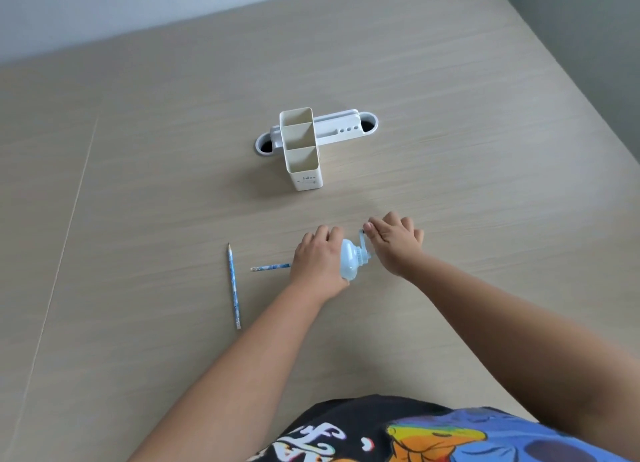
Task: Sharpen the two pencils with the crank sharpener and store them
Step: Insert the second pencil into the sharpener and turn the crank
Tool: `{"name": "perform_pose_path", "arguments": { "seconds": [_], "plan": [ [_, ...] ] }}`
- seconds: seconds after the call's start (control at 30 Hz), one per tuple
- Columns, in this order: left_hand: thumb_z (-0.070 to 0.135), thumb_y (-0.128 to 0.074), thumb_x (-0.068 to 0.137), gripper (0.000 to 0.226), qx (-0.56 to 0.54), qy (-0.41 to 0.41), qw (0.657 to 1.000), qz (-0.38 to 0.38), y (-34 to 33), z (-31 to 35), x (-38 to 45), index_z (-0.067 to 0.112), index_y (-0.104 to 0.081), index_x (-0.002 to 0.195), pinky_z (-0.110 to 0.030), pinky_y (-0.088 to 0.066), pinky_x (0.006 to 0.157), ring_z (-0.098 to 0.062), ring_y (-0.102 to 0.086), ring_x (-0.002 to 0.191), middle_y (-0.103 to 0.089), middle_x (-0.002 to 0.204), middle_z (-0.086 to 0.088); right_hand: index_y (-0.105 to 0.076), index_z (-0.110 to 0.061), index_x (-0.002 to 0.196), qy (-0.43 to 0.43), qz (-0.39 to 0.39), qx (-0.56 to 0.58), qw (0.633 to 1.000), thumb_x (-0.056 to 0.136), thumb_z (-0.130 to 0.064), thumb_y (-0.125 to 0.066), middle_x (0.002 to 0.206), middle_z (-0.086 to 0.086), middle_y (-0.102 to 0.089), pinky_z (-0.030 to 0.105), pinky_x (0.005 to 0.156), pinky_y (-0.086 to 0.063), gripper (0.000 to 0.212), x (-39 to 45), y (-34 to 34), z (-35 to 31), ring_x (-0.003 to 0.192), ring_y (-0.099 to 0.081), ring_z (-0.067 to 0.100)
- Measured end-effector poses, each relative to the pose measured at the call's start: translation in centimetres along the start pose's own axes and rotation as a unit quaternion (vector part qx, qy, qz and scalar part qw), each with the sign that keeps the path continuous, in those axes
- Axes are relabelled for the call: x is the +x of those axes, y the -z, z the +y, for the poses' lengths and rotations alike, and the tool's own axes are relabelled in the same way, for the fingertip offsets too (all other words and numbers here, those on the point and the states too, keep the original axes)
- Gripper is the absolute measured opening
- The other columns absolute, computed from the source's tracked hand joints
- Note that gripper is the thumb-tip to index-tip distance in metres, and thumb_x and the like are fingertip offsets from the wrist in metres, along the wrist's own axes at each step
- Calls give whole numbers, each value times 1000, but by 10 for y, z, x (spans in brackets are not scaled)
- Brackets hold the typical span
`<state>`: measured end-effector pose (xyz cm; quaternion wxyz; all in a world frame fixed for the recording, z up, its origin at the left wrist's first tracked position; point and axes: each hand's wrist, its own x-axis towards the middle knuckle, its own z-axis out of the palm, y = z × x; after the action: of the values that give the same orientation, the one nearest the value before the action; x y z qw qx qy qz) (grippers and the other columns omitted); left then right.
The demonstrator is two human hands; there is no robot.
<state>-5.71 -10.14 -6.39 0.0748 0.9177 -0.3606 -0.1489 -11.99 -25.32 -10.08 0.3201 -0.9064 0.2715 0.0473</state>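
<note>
A light blue crank sharpener [349, 261] stands on the wooden table [450, 149]. My left hand [317, 259] grips its body from the left. My right hand [394, 241] pinches the crank handle [363, 241] on its right side. One blue patterned pencil [270, 267] pokes out leftwards from under my left hand, its front end hidden in the sharpener. A second blue pencil [233, 286] lies loose on the table further left, its sharp tip pointing away from me. A cream pencil holder [300, 148] with three compartments stands behind, and nothing shows inside it.
A white cable-port cover [332, 129] with oval holes at both ends sits in the table behind the holder. A seam [69, 226] runs down the tabletop on the left. The table's right edge slants away at the upper right.
</note>
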Motion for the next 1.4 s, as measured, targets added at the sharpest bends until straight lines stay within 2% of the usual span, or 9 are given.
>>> {"name": "perform_pose_path", "arguments": {
  "seconds": [0.23,0.37,0.5,0.63,0.8,0.9,1.13,1.3,1.4],
  "plan": [
    [28,-80,57,66,-2,-3,1000,2,0,0,0,16,-42,109,-33,-41,81,-26,-46,98,-47,108,-3,-54,-33,107,113,-69,-185,974,95,-47,-28,108,2,-40,39,87,-25,32,-18,-4,25,104,-33,27],
    [26,-80,59,66,9,-3,1000,1,0,1,0,16,-41,111,-32,-40,81,-27,-47,99,-47,109,-4,-57,-22,88,209,-20,-104,972,90,-51,-18,88,-4,-46,35,74,-23,49,-67,-6,32,87,-40,21],
    [25,-81,60,67,21,-19,999,-14,2,1,1,16,-41,114,-33,-41,86,-27,-46,101,-46,113,-4,-50,-22,72,106,73,77,989,94,-46,-23,76,-6,-45,35,70,-22,43,-50,11,-6,79,-43,14],
    [28,-80,60,69,12,-20,1000,-17,4,1,0,17,-42,115,-33,-41,88,-26,-46,102,-46,113,-3,-58,-28,84,3,30,24,999,99,-41,-27,88,-4,-51,36,79,-20,37,0,9,-11,94,-38,19],
    [26,-79,60,64,2,1,1000,7,2,2,-1,14,-42,112,-31,-38,81,-26,-46,99,-47,111,-5,-55,-25,96,89,-16,-130,987,97,-39,-28,95,-1,-49,36,78,-22,30,-30,-17,26,99,-40,27],
    [25,-80,60,66,14,0,1000,-1,-1,3,0,15,-41,112,-31,-39,81,-26,-46,99,-47,111,-4,-52,-24,84,162,33,-97,981,94,-55,-14,85,-5,-45,35,73,-22,50,-76,-11,27,87,-40,24],
    [26,-81,59,68,17,-22,999,-18,3,1,2,16,-41,114,-33,-41,85,-27,-46,101,-46,112,-4,-60,-26,87,40,73,-13,996,97,-41,-34,112,-1,-40,36,84,-19,31,-10,13,-10,108,-31,23],
    [25,-81,59,66,2,-13,1000,-1,2,2,0,15,-42,111,-31,-39,79,-26,-46,98,-47,109,-3,-58,-37,94,63,9,-83,995,95,-44,-31,128,-3,-33,40,102,-11,28,-40,-19,28,125,-18,23],
    [23,-81,60,66,8,-11,1000,-5,2,3,0,15,-42,113,-32,-39,80,-26,-46,98,-47,111,-4,-60,-33,87,102,22,-63,993,90,-55,-20,129,-3,-34,39,96,-14,46,-80,-13,22,122,-18,19]
  ]
}}
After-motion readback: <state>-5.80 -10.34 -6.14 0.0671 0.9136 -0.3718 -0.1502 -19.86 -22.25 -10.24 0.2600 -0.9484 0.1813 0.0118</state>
